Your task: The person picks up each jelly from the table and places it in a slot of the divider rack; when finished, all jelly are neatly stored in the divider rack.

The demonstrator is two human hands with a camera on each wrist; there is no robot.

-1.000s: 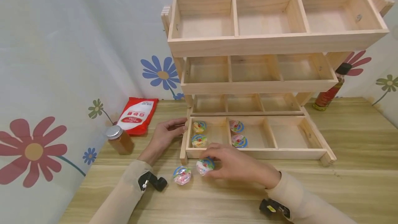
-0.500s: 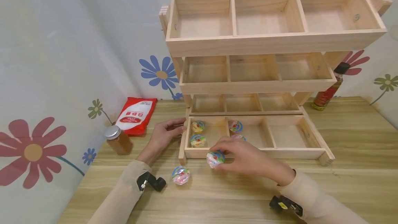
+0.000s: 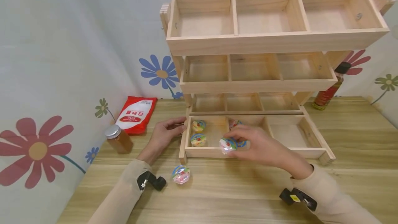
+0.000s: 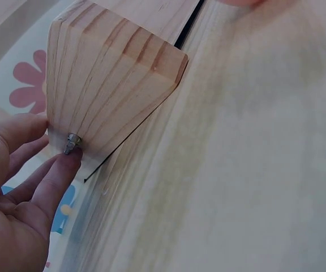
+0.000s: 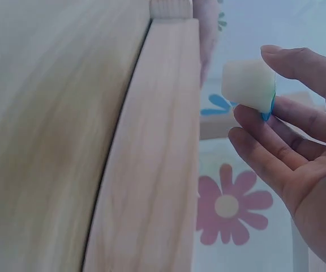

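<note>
My right hand (image 3: pixel 261 144) pinches a jelly cup (image 3: pixel 228 145) between thumb and fingers, above the front wall of the bottom tray (image 3: pixel 211 153). In the right wrist view, the cup's pale body (image 5: pixel 248 85) shows beside its blue and green lid edge. My left hand (image 3: pixel 163 136) rests with its fingertips against the left side of the wooden rack, near a metal screw (image 4: pixel 72 143). Two yellowish jelly cups (image 3: pixel 198 139) sit in the tray's left compartment. In the middle one, two pink-lidded cups (image 3: pixel 235 123) are partly hidden by my right hand. Another pink cup (image 3: pixel 181 175) lies on the table.
Above the bottom tray, the rack (image 3: pixel 273 42) rises in several tiers, each with three compartments. A lidded jar (image 3: pixel 119 141) and a red-and-white bag (image 3: pixel 136 115) stand left of it. A dark-capped bottle (image 3: pixel 329 91) is behind at right. Flowered cloth hangs behind.
My right hand has carried the jelly cup up and to the right, from the table in front of the rack to the middle compartment's front wall. My left hand has stayed put.
</note>
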